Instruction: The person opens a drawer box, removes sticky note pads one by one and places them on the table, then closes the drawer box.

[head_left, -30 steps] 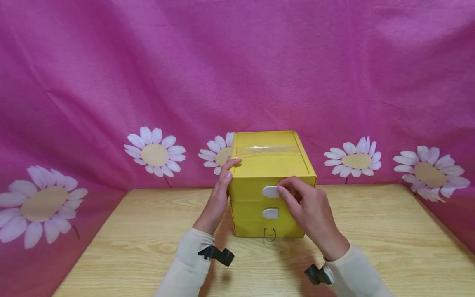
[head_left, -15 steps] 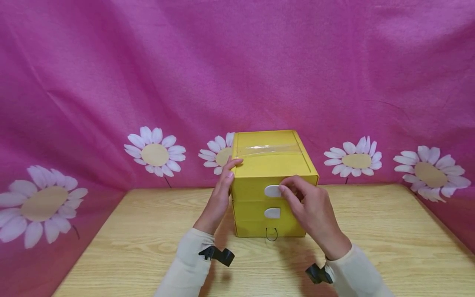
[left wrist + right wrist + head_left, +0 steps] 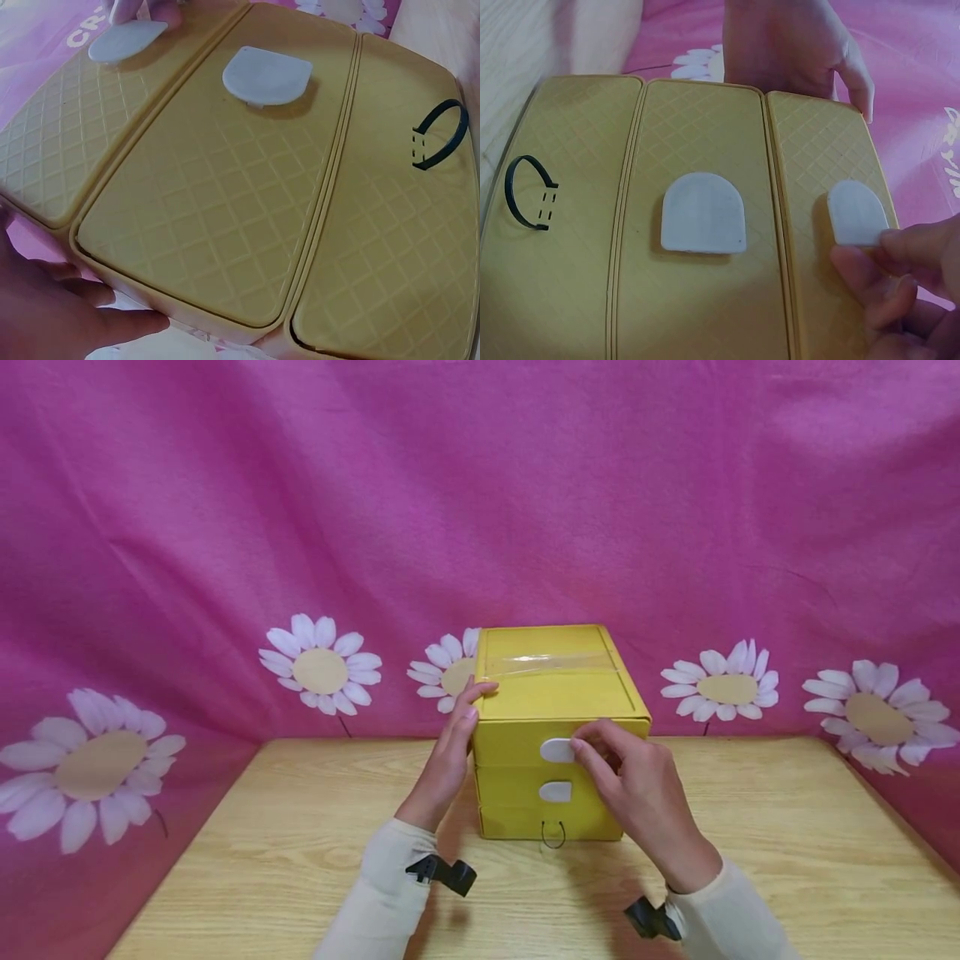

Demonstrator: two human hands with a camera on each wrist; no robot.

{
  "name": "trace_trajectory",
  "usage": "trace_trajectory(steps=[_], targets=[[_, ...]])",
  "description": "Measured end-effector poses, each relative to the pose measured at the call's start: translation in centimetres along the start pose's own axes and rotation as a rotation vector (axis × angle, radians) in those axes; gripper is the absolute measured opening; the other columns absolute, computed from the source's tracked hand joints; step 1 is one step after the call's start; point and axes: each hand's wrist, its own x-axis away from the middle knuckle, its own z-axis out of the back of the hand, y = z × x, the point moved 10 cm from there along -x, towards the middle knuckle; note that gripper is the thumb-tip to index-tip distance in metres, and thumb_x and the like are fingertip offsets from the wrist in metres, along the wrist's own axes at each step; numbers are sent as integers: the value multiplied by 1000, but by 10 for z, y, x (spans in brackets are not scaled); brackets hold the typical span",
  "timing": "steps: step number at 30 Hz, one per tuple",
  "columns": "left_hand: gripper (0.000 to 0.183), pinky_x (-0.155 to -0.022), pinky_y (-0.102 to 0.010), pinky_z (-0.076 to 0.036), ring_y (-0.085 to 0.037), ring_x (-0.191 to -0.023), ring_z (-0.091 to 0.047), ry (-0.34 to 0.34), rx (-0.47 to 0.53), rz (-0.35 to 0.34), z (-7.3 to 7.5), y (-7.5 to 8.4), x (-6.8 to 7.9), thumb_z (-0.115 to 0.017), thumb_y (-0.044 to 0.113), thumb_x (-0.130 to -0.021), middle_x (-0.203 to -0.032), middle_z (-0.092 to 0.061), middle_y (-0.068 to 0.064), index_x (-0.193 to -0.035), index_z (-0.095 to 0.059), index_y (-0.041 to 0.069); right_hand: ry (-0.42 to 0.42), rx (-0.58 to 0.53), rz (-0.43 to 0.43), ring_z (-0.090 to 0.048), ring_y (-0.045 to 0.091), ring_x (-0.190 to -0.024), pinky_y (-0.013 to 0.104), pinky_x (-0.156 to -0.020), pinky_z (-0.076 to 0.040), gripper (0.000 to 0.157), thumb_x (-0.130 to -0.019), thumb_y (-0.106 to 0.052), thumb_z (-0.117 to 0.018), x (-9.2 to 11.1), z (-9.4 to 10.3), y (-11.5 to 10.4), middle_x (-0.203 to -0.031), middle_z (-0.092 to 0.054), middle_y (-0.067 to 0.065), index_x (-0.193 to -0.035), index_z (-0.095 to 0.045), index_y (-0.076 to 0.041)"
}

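A yellow three-drawer box [image 3: 558,693] stands on the table, all its drawers closed. My right hand [image 3: 648,789] pinches the edge of the top drawer's white pull tab [image 3: 857,214] between thumb and fingers. Against the box's left side lies my left hand [image 3: 442,764], its fingers fairly straight and one fingertip over the top edge. The middle drawer carries a second white pull tab [image 3: 703,214]. On the bottom drawer is a thin dark loop [image 3: 444,135]. In the wrist views the drawer fronts show a quilted diamond pattern.
The box sits on a light wood-grain table [image 3: 300,852]. Behind and at both sides hangs a pink cloth [image 3: 480,493] printed with white daisies. Clear tape [image 3: 551,662] crosses the box's top.
The box has shifted slightly to the right, with both hands staying on it. The head view has also moved a little. The right hand keeps its pinch on the top tab.
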Motion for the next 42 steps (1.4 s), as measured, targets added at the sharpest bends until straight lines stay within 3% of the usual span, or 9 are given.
trace_trajectory(steps=[11, 28, 42], targets=[[43, -112, -58, -14, -11, -145, -3, -15, -15, 33, 0, -4, 3, -23, 45, -103, -161, -3, 7, -140, -39, 31, -29, 9, -12, -43, 7, -51, 23, -45, -32, 6, -90, -24, -69, 3, -1, 0, -73, -67, -7, -92, -68, -17], [43, -108, -67, -12, -14, -146, -2, -22, -17, 29, 2, -4, 4, -22, 47, -102, -161, -4, 9, -139, -39, 32, -75, 26, 12, -40, 8, -49, 22, -44, -31, 6, -90, -21, -69, 5, 1, -8, -66, -61, -6, -91, -68, -15], [45, -108, -66, -11, -14, -146, -2, -36, -23, 10, 1, -2, 4, -22, 46, -103, -161, -4, 9, -141, -39, 29, -108, 26, 27, -40, 7, -49, 22, -45, -32, 7, -91, -21, -68, 7, 5, -16, -63, -56, -12, -89, -68, -15]])
